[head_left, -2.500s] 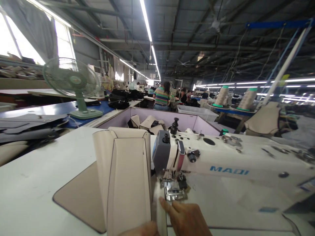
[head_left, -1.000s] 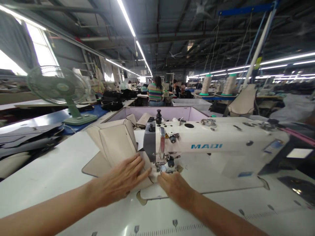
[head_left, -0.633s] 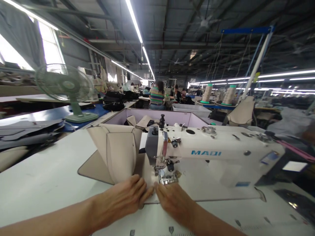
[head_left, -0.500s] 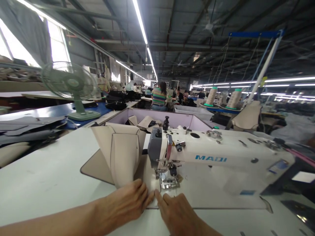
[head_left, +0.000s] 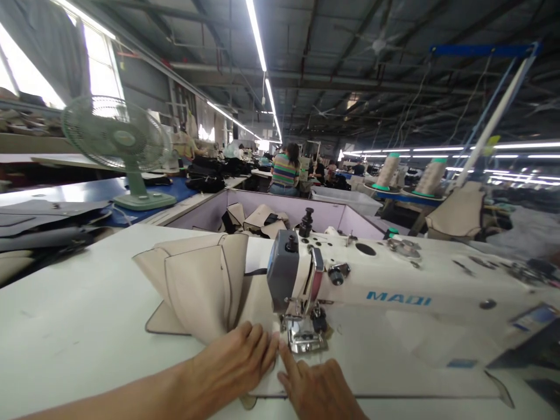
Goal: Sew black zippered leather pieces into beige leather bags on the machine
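A beige piece with dark edges (head_left: 196,286) stands folded up on the white table, left of the sewing machine (head_left: 394,291). Its flat part runs toward the metal presser foot (head_left: 307,341). My left hand (head_left: 238,359) presses on this flat part with bent fingers, thumb and fingertips close together just left of the foot. My right hand (head_left: 317,382) lies in front of the foot, index finger stretched out to the material's edge and the other fingers curled. The two hands' fingertips nearly meet.
A green fan (head_left: 139,195) stands on a blue table at the left, near stacked dark pieces (head_left: 48,219). Behind the machine is a lilac-walled bin (head_left: 301,204) with more beige pieces. Thread cones (head_left: 387,171) stand at the right. A person in a striped top (head_left: 284,172) is farther back.
The view has shifted, so the machine appears larger and farther right. The folded beige piece has tipped and spread to the left. Both hands remain by the presser foot.
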`<state>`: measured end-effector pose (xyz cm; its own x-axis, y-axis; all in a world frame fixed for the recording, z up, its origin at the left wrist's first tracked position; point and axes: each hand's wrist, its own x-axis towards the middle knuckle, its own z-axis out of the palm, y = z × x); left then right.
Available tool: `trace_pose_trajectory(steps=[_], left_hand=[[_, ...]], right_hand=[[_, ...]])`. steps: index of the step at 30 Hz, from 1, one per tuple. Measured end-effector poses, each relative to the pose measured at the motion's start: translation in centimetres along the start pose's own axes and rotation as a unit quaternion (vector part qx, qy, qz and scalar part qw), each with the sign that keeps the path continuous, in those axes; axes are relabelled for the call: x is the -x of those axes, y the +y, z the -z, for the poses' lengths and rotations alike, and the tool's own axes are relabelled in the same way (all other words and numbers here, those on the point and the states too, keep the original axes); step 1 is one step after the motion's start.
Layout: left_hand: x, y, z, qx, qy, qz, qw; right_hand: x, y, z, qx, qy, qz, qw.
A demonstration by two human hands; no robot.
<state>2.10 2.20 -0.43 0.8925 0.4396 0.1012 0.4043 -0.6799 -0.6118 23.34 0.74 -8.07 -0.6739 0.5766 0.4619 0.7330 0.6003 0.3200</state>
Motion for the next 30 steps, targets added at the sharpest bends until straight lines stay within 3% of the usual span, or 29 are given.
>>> trace_pose_trajectory(steps=[7,18,30], left_hand=[[-0.8,0.1,-1.6,-0.017,0.018,0.029,0.999],[-1.9,-0.3,-2.7,-0.012,0.020,0.076,0.997],[-2.0,-0.2,-2.0,-0.021,-0.014,0.075,0.997]], right_hand=[[-1.2,0.3,0.7,-0.026,-0.047,-0.018,0.998],[-0.6,0.8,-0.1,-0.040,0.007,-0.013,0.999],[-1.0,1.1,0.6,-0.016,0.080,0.007,0.997]])
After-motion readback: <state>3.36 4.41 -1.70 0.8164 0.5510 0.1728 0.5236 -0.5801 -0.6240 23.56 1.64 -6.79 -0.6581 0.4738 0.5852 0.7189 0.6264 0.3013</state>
